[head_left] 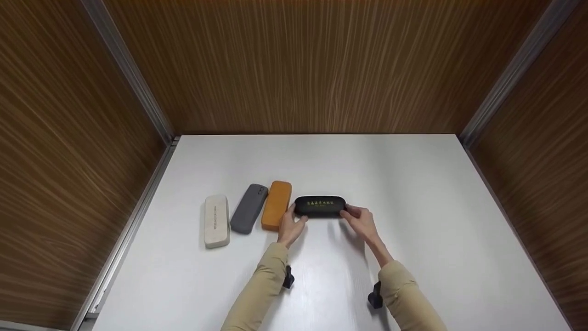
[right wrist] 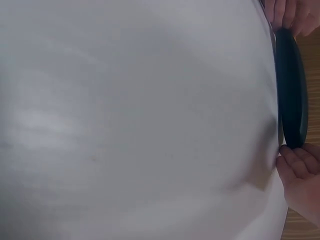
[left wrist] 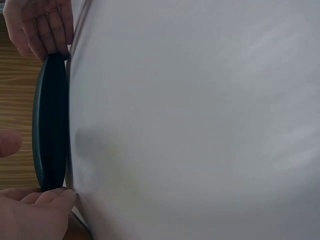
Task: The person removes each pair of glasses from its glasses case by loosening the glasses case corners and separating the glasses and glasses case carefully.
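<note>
A black glasses case with gold lettering lies crosswise on the white table. My left hand grips its left end and my right hand grips its right end. In the left wrist view the black case shows edge-on, with the left hand at its near end and the right hand at the far end. The right wrist view shows the case the same way, with my right hand at its near end.
Three more cases lie in a row left of the black one: beige, grey and orange, the orange one close to my left hand. Wood-grain walls close in the table at the back and on both sides.
</note>
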Tool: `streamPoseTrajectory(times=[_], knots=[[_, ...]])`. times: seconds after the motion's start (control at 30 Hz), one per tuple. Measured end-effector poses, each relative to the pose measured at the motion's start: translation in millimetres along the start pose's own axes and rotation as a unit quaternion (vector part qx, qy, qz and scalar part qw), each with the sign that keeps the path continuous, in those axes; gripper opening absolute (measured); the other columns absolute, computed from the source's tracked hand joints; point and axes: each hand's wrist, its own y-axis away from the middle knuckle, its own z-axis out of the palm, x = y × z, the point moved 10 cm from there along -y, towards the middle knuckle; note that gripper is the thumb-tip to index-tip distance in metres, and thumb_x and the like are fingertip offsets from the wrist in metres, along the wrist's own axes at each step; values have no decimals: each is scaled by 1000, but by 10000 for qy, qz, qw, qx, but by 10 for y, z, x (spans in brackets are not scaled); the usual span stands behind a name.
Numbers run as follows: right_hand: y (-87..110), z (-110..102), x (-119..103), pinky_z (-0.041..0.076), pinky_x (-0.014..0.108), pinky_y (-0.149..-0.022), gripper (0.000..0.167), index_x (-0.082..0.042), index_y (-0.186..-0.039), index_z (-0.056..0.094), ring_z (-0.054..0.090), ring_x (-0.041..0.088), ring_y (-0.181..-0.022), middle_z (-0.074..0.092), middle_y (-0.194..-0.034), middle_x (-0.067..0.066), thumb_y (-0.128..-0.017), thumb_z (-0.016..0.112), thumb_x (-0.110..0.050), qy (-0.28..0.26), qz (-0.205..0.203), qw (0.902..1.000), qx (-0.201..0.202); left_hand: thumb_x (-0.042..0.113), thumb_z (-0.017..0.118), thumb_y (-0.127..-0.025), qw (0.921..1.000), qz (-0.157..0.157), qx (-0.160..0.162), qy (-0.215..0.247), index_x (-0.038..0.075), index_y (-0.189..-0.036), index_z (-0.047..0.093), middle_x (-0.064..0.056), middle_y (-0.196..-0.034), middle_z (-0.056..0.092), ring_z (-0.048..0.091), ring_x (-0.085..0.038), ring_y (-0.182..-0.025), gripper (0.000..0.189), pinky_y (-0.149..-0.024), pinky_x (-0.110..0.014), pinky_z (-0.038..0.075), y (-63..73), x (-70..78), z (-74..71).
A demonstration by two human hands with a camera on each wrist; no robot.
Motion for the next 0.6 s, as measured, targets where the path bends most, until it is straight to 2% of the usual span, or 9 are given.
streamPoseTrajectory(times=[0.23, 0.37, 0.6], knots=[[134, -33, 82, 59, 37, -96, 33, 9, -121, 67, 69, 38, -114, 69, -121, 26, -93, 68, -9, -58, -83, 9994, 326, -1, 60, -93, 9974, 346, 115, 624, -17, -142, 40, -38, -149, 42, 41, -47, -143, 54, -122, -48, 35, 69, -40, -18], [182, -88, 56, 59, 38, -94, 28, 8, -114, 71, 71, 38, -109, 71, -115, 26, -90, 71, -7, 105, -348, 9979, 540, -5, 64, -89, 9963, 519, 313, 611, -17, -133, 49, -38, -140, 51, 49, -46, -137, 48, -118, -47, 41, 85, -20, -57], [274, -201, 51, 57, 44, -97, 22, 5, -107, 76, 73, 37, -104, 75, -106, 23, -86, 76, -4, 292, -569, 9943, 857, -5, 70, -86, 9963, 573, 538, 360, -13, -122, 60, -33, -124, 66, 64, -42, -121, 38, -106, -44, 53, 108, -16, -103]])
